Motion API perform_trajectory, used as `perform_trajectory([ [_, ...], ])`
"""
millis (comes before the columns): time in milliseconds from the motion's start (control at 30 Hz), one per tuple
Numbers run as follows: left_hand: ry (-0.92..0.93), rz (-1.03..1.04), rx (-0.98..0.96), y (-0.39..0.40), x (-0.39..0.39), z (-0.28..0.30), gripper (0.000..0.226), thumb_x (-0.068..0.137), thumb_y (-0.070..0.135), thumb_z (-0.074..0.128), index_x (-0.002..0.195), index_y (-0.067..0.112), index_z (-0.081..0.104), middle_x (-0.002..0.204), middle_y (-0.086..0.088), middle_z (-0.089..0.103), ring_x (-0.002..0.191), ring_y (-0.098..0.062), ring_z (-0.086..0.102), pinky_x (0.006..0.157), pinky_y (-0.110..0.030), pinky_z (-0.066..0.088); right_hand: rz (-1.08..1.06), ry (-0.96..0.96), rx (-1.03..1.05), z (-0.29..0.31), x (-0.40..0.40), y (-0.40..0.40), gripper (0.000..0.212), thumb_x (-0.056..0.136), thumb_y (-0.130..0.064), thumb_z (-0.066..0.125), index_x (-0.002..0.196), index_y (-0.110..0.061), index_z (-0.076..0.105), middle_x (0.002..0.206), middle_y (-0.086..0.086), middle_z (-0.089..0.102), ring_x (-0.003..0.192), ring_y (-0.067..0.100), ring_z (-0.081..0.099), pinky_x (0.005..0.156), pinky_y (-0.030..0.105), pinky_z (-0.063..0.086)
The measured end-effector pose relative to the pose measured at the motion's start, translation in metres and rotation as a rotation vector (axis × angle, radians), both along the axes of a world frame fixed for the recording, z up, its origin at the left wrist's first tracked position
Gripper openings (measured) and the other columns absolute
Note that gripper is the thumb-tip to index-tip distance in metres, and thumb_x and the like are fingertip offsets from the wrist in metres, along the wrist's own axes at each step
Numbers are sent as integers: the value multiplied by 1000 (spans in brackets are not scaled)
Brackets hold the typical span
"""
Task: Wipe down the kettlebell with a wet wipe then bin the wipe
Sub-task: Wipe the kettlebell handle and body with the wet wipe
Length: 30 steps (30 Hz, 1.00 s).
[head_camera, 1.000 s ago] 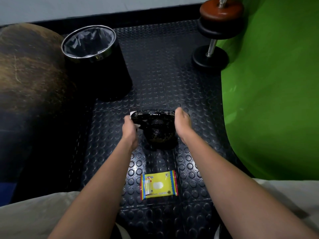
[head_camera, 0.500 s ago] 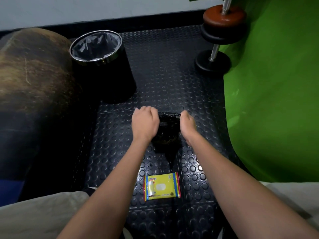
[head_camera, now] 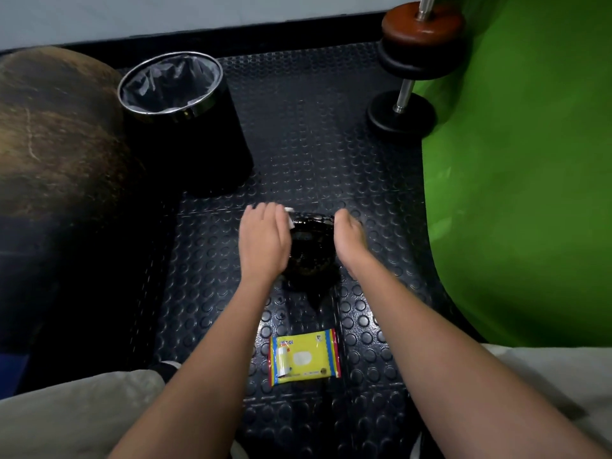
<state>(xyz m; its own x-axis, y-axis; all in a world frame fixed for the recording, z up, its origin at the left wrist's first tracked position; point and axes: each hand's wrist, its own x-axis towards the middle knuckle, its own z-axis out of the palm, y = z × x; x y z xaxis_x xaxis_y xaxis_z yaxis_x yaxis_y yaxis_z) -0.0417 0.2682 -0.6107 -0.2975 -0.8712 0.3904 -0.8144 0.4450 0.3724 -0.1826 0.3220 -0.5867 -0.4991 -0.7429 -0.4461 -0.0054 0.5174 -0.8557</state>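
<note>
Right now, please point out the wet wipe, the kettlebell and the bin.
wet wipe [head_camera: 289, 217]: head view, white corner showing past the left hand.
kettlebell [head_camera: 311, 256]: head view, dark body between the hands.
bin [head_camera: 198, 104]: head view, metal rim, near side.

We see open studded floor mat [head_camera: 298, 144] between the kettlebell [head_camera: 311, 246] and the bin [head_camera: 185, 120], so that far-left path is free. The bin top is open, liner showing. The left hand [head_camera: 263, 241] and right hand [head_camera: 349, 238] flank the kettlebell, closing off both its sides. On the near side the wipes pack [head_camera: 304, 357] lies on the mat. A dumbbell [head_camera: 410, 61] blocks far right, a green backdrop [head_camera: 530, 177] walls the right, a brown ball [head_camera: 56, 137] crowds the left.
</note>
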Motion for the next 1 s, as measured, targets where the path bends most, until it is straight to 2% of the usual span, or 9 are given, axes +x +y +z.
perform_trajectory([
  [233, 549, 271, 330, 2, -2, -5, 37, 103, 28, 25, 69, 19, 36, 71, 8, 42, 68, -10, 39, 64, -30, 35, -6, 3, -25, -9, -2, -3, 32, 99, -35, 28, 77, -15, 41, 77, 0, 42, 72, 15, 41, 65, 32, 37],
  [433, 1070, 482, 959, -13, 9, -11, 31, 92, 29, 35, 93, 13, 62, 88, -4, 65, 82, -20, 59, 68, -30, 46, -20, -7, -29, -8, -2, -3, 40, 99, -35, 27, 90, -6, 53, 86, -8, 35, 84, 18, 55, 77, 37, 44],
  [467, 1109, 444, 1055, -15, 16, -15, 28, 87, 22, 38, 97, 12, 63, 91, -7, 67, 86, -23, 62, 69, -30, 50, -21, -13, -22, -8, -2, -3, 44, 100, -35, 28, 97, -2, 56, 118, -9, 29, 97, 20, 59, 82, 39, 45],
  [500, 1122, 419, 1108, -17, 21, -20, 30, 79, 14, 40, 100, 11, 62, 93, -10, 66, 87, -26, 63, 69, -30, 53, -18, -24, -18, -7, -1, -3, 45, 100, -35, 27, 100, 0, 55, 95, 17, 60, 95, 22, 59, 83, 40, 45],
  [567, 1103, 412, 1126, -18, 24, -23, 44, 67, 6, 39, 106, 11, 60, 92, -11, 64, 86, -27, 62, 68, -29, 55, -13, -26, -19, -4, -1, -2, 46, 100, -35, 27, 103, 0, 57, 87, -3, 39, 97, 21, 56, 85, 41, 45],
  [600, 1088, 423, 1121, -17, 22, -20, 43, 69, 7, 39, 107, 9, 60, 91, -10, 63, 84, -26, 61, 71, -30, 52, -17, -24, -18, -4, -2, -2, 50, 101, -34, 27, 116, 4, 56, 128, 0, 28, 111, 24, 56, 93, 45, 44],
  [633, 1057, 435, 1095, -15, 19, -13, 35, 76, 13, 39, 105, 8, 60, 91, -9, 61, 81, -25, 57, 76, -33, 46, -26, -34, -9, -3, -3, -2, 51, 101, -33, 27, 127, 5, 51, 127, 18, 56, 119, 29, 52, 101, 48, 41],
  [767, 802, 412, 987, -13, 9, 8, 31, 97, 33, 29, 83, 16, 51, 83, -3, 54, 74, -18, 45, 67, -33, 33, -40, -75, 4, -3, -5, 0, 42, 103, -33, 26, 102, -1, 54, 97, 12, 57, 96, 23, 55, 93, 44, 39],
  [1000, 1, 19, 518, -14, -9, 34, 35, 99, 23, 30, 69, 11, 46, 82, -9, 61, 77, -28, 54, 65, -36, 38, -51, -78, 38, 1, -7, 2, 49, 104, -33, 25, 127, -1, 53, 132, 12, 53, 121, 30, 50, 89, 38, 36],
])
